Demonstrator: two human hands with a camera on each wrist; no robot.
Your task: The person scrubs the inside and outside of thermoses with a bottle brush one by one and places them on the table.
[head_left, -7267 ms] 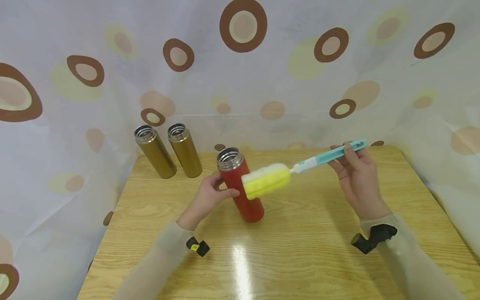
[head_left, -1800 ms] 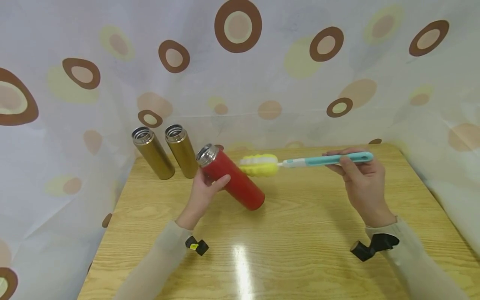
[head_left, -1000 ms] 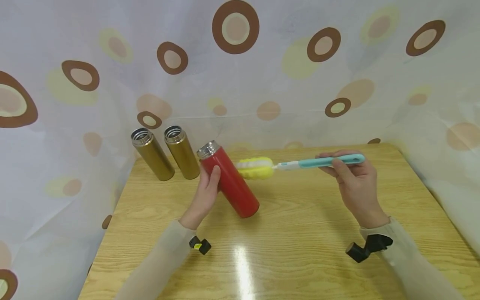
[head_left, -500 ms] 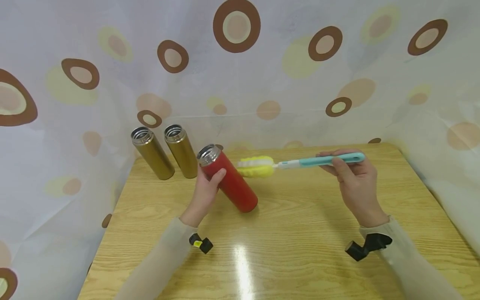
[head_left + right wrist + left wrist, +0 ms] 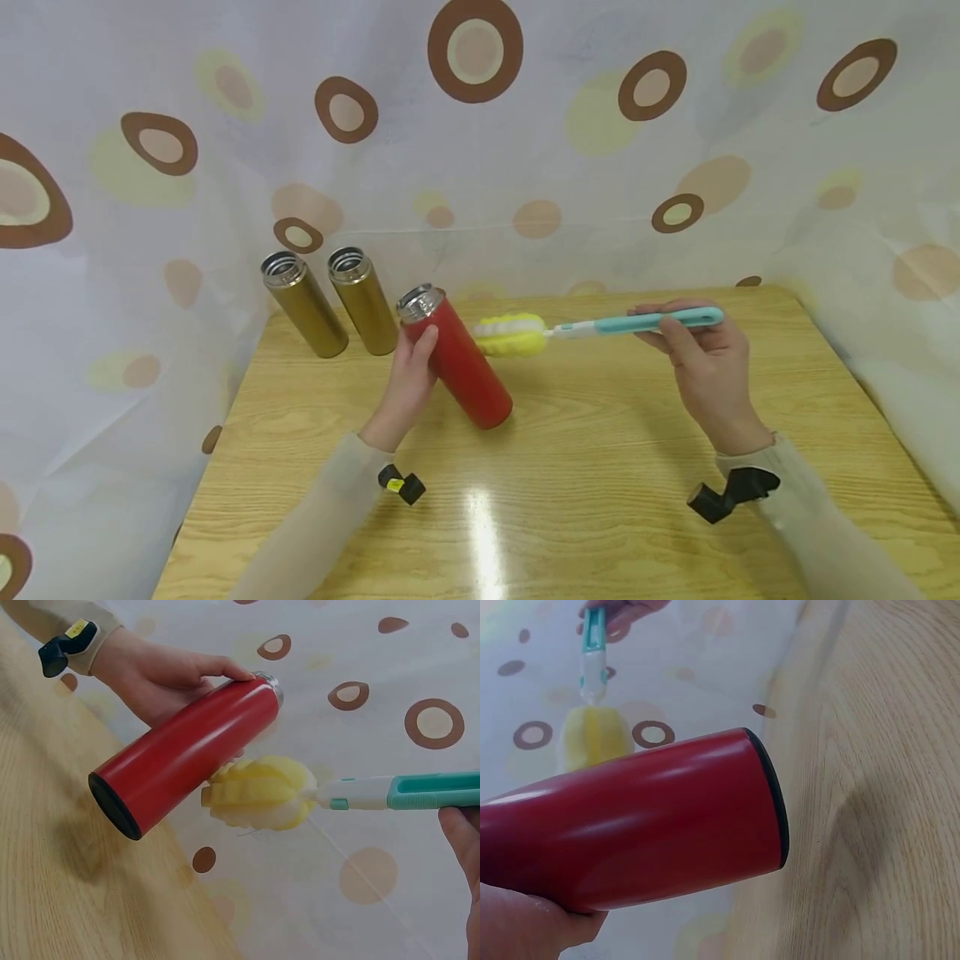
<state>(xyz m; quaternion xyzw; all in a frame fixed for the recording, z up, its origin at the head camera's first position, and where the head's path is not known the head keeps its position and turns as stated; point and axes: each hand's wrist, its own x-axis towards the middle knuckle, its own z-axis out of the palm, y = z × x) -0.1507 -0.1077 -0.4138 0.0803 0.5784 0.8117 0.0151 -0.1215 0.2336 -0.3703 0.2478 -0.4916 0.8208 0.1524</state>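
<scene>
My left hand grips a red thermos flask near its silver neck. The flask has no lid on and leans with its mouth to the upper left, its black base raised over the table in the right wrist view. My right hand holds a bottle brush by its teal handle, thumb on the near side. The brush's yellow and white sponge head lies against the flask's outer side. In the head view the flask covers the sponge's tip. The left fingers behind the flask are mostly hidden.
Two gold thermos flasks, one at the far left and one beside it, stand lidless at the back of the wooden table. A white sheet with brown and yellow ovals hangs behind and along both sides.
Since the oldest frame, the red flask has been lifted and tilted left, and the sponge has passed from its front to its far side. Over the last second, flask and hands shift only slightly.
</scene>
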